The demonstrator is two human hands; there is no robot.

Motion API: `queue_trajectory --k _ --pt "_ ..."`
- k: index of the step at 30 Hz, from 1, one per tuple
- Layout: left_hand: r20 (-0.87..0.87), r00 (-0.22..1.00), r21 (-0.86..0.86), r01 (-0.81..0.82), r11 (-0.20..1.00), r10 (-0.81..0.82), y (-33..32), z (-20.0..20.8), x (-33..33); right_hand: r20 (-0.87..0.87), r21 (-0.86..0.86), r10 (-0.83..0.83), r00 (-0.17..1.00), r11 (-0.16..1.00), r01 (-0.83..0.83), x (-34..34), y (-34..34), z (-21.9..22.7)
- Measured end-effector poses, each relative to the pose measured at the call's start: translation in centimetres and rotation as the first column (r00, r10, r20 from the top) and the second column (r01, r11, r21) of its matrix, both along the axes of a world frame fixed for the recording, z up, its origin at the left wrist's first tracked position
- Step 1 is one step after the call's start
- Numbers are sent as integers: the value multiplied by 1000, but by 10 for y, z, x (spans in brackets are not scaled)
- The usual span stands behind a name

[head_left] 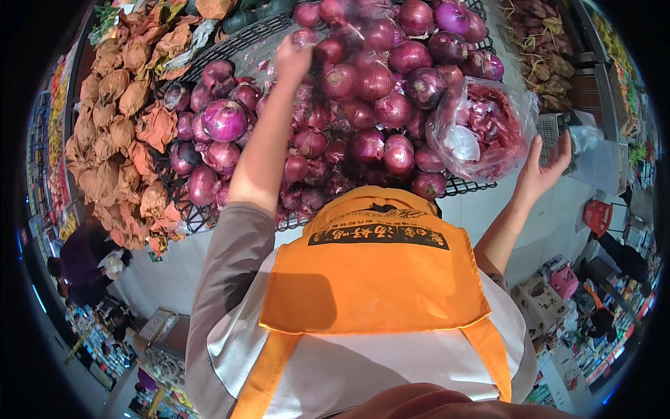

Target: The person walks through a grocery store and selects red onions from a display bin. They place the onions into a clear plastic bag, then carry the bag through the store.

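A large heap of red onions (373,80) fills the black mesh crate tray in front of me. My left hand (293,57) reaches to the far left part of the heap, its fingers curled round a small red onion (304,38). Beside it a bare patch of grey mesh (262,59) shows, with a few skin scraps. At the heap's right edge lies a clear plastic bag (457,150) full of loose purple onion skins (492,119). Just right of this bag my right hand (543,167) hangs with fingers apart and nothing in it.
Brown paper-wrapped produce (115,133) is piled to the left. Dark green squashes (258,12) sit at the far edge. Reddish roots or shallots (548,49) lie far right. A black crate edge (471,186) runs along the near side. Shelves and other people stand farther off.
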State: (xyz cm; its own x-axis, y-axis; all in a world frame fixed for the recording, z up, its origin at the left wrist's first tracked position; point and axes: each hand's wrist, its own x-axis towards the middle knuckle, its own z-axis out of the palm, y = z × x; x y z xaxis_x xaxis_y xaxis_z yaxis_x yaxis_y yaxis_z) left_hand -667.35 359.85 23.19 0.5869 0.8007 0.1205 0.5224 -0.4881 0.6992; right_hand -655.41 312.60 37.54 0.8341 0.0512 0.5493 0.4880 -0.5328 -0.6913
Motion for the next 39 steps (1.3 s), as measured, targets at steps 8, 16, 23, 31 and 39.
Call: queue_trajectory --k 8,16,23,31,39 --pt "497 337 172 865 471 -800 -265 118 60 43 383 126 991 914 -133 -33 12 19" --pt "375 579 -86 799 595 -724 -212 68 -47 -240 236 518 821 852 -468 -86 62 2" --pt "-629 744 86 354 931 -224 -140 12 -162 -436 -386 793 425 262 -884 -123 225 -126" --pt "-846 524 110 360 927 -103 -138 -40 -140 -484 -678 769 417 -28 -735 -123 301 -218" --pt "-290 935 -541 16 841 -205 -86 -5 -147 -314 -205 787 532 490 -847 -99 222 -105"
